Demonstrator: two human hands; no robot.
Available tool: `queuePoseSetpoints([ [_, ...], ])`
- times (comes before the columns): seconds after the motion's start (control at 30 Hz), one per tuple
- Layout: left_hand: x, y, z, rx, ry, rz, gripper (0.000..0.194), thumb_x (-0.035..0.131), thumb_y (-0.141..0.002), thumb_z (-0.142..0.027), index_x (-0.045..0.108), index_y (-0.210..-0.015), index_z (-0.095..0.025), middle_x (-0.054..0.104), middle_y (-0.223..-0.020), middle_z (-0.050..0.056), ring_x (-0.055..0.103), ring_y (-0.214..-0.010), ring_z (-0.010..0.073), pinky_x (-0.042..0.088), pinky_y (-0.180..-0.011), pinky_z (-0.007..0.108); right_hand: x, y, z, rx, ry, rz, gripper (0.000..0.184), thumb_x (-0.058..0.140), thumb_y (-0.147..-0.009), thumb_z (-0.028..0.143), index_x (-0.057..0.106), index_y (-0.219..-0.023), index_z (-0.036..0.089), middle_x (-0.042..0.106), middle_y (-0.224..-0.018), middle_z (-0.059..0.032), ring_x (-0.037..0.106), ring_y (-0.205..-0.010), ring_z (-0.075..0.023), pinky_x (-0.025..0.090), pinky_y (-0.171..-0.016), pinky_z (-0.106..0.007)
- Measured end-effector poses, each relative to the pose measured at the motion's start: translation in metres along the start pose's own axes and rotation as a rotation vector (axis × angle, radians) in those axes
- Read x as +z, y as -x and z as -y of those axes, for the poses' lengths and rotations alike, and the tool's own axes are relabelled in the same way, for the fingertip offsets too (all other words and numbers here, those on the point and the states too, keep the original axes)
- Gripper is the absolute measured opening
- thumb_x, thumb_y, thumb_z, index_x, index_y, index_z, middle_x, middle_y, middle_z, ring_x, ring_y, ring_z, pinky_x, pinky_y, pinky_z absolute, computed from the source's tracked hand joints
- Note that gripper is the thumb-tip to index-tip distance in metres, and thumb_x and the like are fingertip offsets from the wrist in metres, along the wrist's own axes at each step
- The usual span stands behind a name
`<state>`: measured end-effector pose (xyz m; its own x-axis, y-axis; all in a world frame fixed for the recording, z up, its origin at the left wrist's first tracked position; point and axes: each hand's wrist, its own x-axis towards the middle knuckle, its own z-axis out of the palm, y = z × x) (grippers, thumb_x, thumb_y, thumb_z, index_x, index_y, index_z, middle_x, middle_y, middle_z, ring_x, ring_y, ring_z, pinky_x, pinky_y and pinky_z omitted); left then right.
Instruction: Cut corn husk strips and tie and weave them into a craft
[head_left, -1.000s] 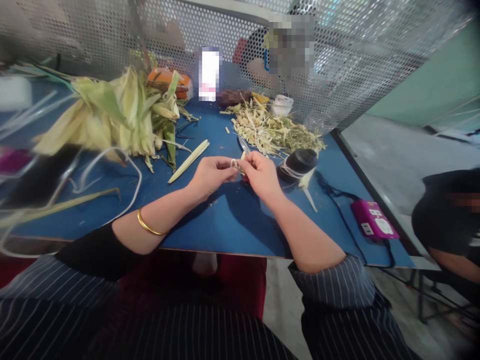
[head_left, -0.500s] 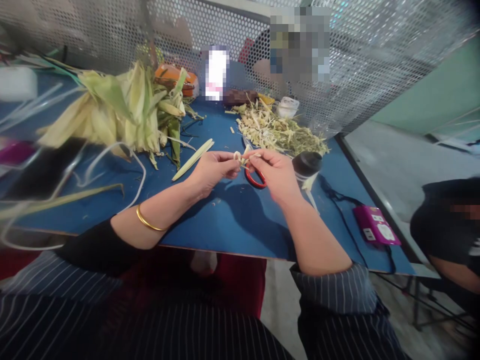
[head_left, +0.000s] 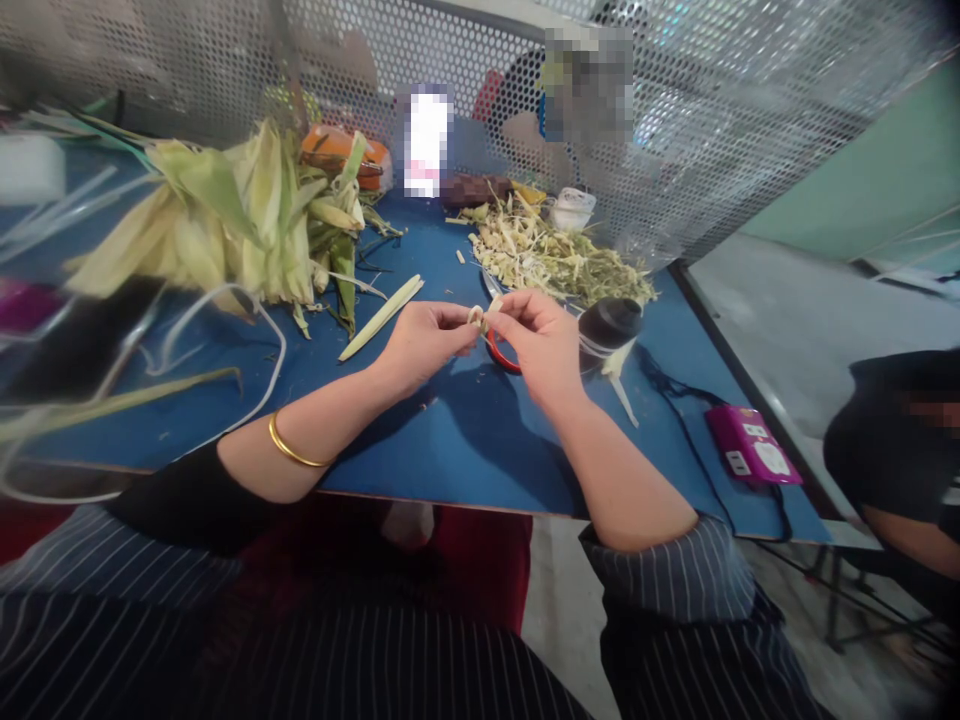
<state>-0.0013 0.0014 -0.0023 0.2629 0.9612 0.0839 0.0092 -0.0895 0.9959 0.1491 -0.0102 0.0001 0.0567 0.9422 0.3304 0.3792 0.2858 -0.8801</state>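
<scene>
Both my hands meet over the middle of the blue table, fingers pinched on one small, pale piece of curled corn husk [head_left: 475,315]. My left hand [head_left: 427,340] grips its looped end between thumb and forefinger. From the other side, my right hand [head_left: 541,340] pinches the same husk piece. Beneath my right hand lie scissors [head_left: 501,358] with red handles, partly covered by the fingers. A single folded husk strip [head_left: 381,318] rests to the left of my left hand. Close by my right hand is a dark spool of thread [head_left: 609,325].
A big bunch of corn husks [head_left: 225,220] lies at left behind a white cable [head_left: 281,350]. Shredded husk scraps [head_left: 547,250] are heaped at the back, beside a white cup [head_left: 573,208]. A purple box [head_left: 752,443] sits at right; another person [head_left: 892,440] is beyond it.
My right hand has shifted slightly left, closer to my left hand, and its fingers have changed position on the husk piece. More of the spool shows now.
</scene>
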Motion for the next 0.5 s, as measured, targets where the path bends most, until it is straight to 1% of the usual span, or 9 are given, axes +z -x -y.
queuePoseSetpoints([
  [0.17, 0.001, 0.0005, 0.0018, -0.01, 0.0, -0.033, 0.017, 0.065, -0.07, -0.025, 0.073, -0.08, -0.014, 0.064, -0.066, 0.002, 0.053, -0.057, 0.0087, 0.045, -0.058, 0.023, 0.0018, 0.0012, -0.0055, -0.015, 0.029, 0.031, 0.017, 0.062, -0.078, 0.036, 0.065, -0.081, 0.019, 0.063, -0.077, -0.0013, 0.053, -0.068, -0.0127, 0.044, -0.064, -0.028],
  [0.27, 0.0007, 0.0012, 0.002, 0.006, -0.032, -0.062, 0.019, 0.063, -0.07, -0.024, 0.073, -0.082, -0.014, 0.064, -0.066, 0.001, 0.053, -0.057, 0.0094, 0.044, -0.057, 0.023, 0.0023, 0.0013, -0.008, -0.003, 0.058, 0.032, 0.02, 0.061, -0.079, 0.037, 0.065, -0.075, 0.018, 0.061, -0.071, -0.0013, 0.05, -0.063, -0.0117, 0.041, -0.061, -0.027],
  [0.4, 0.0, 0.0019, 0.0027, 0.058, -0.194, -0.084, 0.02, 0.06, -0.071, -0.026, 0.074, -0.08, -0.014, 0.062, -0.06, -0.001, 0.051, -0.055, 0.0101, 0.04, -0.054, 0.023, 0.0, 0.0009, -0.0074, -0.005, 0.137, 0.061, 0.025, 0.062, -0.079, 0.039, 0.06, -0.067, 0.018, 0.055, -0.061, 0.001, 0.044, -0.056, -0.0099, 0.035, -0.055, -0.026],
  [0.5, 0.0002, 0.0027, 0.0035, 0.107, -0.315, -0.105, 0.021, 0.058, -0.071, -0.025, 0.074, -0.081, -0.015, 0.065, -0.063, 0.0, 0.052, -0.056, 0.0109, 0.038, -0.054, 0.023, -0.0028, 0.0004, -0.0053, -0.024, 0.222, 0.083, 0.025, 0.062, -0.078, 0.037, 0.059, -0.063, 0.018, 0.054, -0.06, 0.0016, 0.043, -0.055, -0.0096, 0.033, -0.054, -0.026],
])
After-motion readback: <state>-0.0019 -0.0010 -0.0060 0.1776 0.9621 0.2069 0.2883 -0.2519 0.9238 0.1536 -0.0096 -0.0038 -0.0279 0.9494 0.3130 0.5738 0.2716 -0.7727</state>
